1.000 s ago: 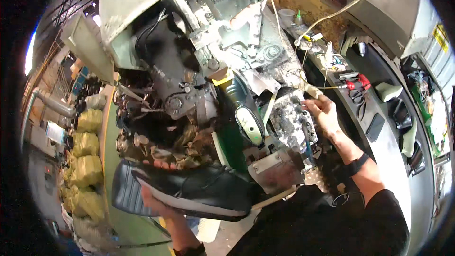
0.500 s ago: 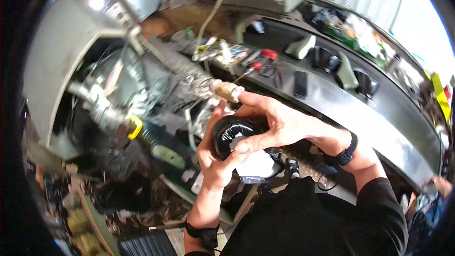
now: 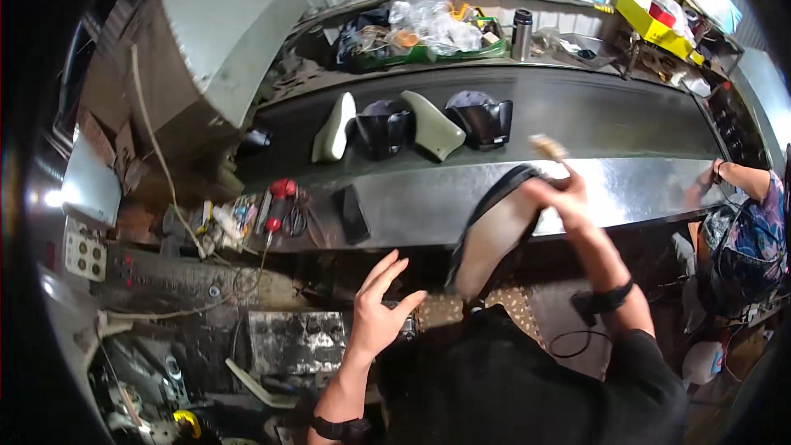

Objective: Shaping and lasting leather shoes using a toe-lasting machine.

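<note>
While the right hand (image 3: 568,196) is gripping a pale-soled black shoe (image 3: 496,243) just right of the frame's centre, the left hand (image 3: 381,311) is hovering below centre, its fingers standing wide apart. A dark phone (image 3: 352,214) is lying on the metal bench (image 3: 412,213) left of centre; a blurred tan object (image 3: 547,147) is showing by the right hand.

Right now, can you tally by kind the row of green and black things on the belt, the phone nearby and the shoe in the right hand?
Pale green foot forms: 2
Black shoe pieces: 2
Phone: 1
Shoe in the right hand: 1
Total: 6
</note>
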A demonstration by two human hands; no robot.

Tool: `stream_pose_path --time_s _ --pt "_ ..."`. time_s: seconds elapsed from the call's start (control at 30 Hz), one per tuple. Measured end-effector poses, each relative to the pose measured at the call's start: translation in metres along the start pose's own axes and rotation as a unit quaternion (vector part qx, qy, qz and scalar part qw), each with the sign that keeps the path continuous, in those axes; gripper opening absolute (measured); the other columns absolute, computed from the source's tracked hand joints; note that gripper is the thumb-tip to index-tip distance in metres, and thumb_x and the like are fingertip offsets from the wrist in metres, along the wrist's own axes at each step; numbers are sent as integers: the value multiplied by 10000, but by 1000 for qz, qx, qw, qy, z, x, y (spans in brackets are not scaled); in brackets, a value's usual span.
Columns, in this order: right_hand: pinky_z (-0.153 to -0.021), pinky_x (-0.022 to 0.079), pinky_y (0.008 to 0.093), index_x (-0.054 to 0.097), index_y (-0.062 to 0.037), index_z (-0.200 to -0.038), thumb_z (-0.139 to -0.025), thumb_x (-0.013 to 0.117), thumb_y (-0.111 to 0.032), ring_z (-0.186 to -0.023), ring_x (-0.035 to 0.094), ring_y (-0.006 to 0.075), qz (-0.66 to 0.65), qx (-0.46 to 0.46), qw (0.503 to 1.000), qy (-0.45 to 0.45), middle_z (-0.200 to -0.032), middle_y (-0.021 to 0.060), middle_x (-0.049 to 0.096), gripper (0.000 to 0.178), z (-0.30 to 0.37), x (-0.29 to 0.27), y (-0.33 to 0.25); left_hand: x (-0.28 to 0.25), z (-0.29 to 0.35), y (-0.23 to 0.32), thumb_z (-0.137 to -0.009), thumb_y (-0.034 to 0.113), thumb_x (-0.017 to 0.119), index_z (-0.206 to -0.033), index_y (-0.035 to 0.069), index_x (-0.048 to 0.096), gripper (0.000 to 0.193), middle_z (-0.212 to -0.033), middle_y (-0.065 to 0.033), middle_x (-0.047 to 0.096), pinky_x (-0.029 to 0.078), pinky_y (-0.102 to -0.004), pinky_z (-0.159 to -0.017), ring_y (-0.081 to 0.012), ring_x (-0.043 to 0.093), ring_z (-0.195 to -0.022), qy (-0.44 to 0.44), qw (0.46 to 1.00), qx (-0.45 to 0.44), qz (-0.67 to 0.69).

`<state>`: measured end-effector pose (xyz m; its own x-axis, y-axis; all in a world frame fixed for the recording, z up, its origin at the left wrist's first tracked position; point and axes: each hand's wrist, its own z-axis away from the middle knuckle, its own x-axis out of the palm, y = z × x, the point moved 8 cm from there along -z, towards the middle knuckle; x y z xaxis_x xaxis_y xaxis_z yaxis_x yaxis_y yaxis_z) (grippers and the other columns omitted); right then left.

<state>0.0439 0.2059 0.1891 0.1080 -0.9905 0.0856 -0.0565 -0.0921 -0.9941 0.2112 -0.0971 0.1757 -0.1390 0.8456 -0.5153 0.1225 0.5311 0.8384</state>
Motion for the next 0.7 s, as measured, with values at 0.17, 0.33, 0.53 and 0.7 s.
stream_pose_path --time_s 0.17,0.33,0.53,0.7 --pt "-640 461 194 487 -54 -1415 -797 822 -97 -704 566 58 132 -142 954 229 -880 8 665 704 -84 -211 -1 21 8 -108 -789 -106 688 -1261 -27 596 488 -1432 -143 476 571 -330 -862 -276 631 -1116 31 971 -219 91" --pt "-912 507 323 502 8 -1372 -784 808 -121 -1011 654 213 374 -165 769 491 -1245 144 624 675 -130 -329 90 28 45 -168 -808 -156 638 -1296 -36 537 512 -1390 -123 512 539 -328 -905 -233 616 -1151 72 932 -340 109" --pt "-558 560 312 59 -207 -1545 -876 686 -121 -579 618 170 43 184 944 272 -812 113 668 921 -189 -230 273 24 50 -181 -879 -118 594 -1336 -30 508 473 -1299 -150 585 513 -283 -905 -227 608 -1171 96 908 -396 97" --pt "-757 553 471 -243 -421 -1487 -918 691 -189 -864 629 256 -213 299 901 230 -1085 145 596 1118 -200 -73 330 24 5 -177 -884 -110 593 -1310 -30 524 438 -1286 -145 596 513 -277 -911 -209 612 -1165 90 927 -354 90"
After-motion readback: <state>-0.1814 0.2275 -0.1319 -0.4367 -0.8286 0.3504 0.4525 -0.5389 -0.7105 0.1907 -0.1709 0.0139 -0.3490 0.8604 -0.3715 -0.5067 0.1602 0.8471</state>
